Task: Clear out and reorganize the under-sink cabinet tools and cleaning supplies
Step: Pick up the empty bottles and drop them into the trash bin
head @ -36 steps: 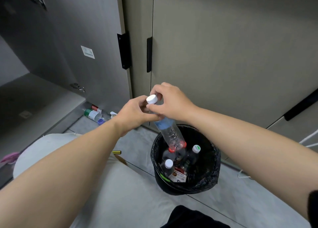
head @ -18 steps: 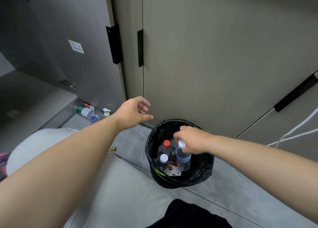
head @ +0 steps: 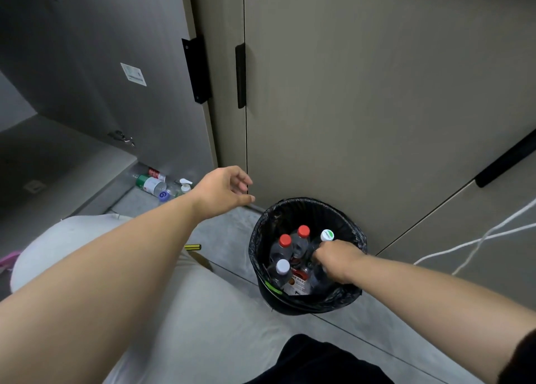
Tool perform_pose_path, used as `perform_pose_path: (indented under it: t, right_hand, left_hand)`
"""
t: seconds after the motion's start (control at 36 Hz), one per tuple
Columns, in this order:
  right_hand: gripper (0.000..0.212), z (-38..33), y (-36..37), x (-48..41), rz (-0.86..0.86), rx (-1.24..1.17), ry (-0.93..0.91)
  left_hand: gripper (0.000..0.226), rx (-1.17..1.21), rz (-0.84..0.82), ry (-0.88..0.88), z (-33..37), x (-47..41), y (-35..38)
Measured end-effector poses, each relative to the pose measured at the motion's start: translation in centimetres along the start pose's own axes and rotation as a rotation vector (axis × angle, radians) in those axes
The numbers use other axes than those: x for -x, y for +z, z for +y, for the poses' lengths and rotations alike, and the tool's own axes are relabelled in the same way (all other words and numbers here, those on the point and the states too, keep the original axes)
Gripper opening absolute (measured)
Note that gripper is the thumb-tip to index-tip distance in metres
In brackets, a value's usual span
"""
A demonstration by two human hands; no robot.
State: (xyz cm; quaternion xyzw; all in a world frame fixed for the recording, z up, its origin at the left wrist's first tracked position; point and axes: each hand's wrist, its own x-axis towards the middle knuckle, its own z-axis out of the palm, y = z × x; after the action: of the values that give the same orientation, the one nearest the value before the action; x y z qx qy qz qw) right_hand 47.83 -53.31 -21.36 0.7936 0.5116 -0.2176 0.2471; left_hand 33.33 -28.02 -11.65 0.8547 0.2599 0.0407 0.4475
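An open cabinet door (head: 101,64) carries a white sticker (head: 133,74), print unreadable. In the black-lined bin (head: 304,305) stand capped bottles (head: 301,240); the right hand (head: 336,260) reaches among them, grip hidden, while the left hand (head: 222,190) hovers loose-fingered. One white cap (head: 327,235) bears illegible green lettering.

Head view, down onto trash bin (head: 304,304)

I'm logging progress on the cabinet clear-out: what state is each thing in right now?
Left cabinet door, swung open.
Cabinet door behind bin, closed.
Bin, lined, holding capped bottles, caps up.
Floor bottles, lying on their sides.
Left hand, open, empty.
Right hand, inside bin; grip unclear.
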Motion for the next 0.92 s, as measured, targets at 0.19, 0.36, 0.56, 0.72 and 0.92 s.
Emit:
perform_pose_path:
  t: [0.19,0.36,0.56,0.72,0.92]
  right_hand:
    - [0.030,-0.2,-2.8,0.3,0.049,0.138,0.010]
    - [0.019,-0.2,-11.6,0.2,0.216,-0.137,-0.165]
    - [0.014,-5.1,-21.5,-3.1,0.423,-0.382,-0.367]
    - [0.014,-12.9,-26.2,-10.0,0.439,-0.446,-0.494]
    - [0.015,-21.2,-27.9,-22.0,0.303,-0.500,-0.410]
  left_hand:
    - [0.020,-0.056,-0.008,-0.013,0.0,0.1,-0.2]
    - [0.011,-0.126,0.010,-0.106,-1.5,-0.7,-2.0]
    - [0.025,-0.188,-0.181,-0.315,-4.3,-0.9,-10.4]
    - [0.018,-0.023,0.112,-0.449,-12.7,1.6,-17.7]
    - [0.012,0.414,0.539,-0.611,-23.5,3.3,-17.8]
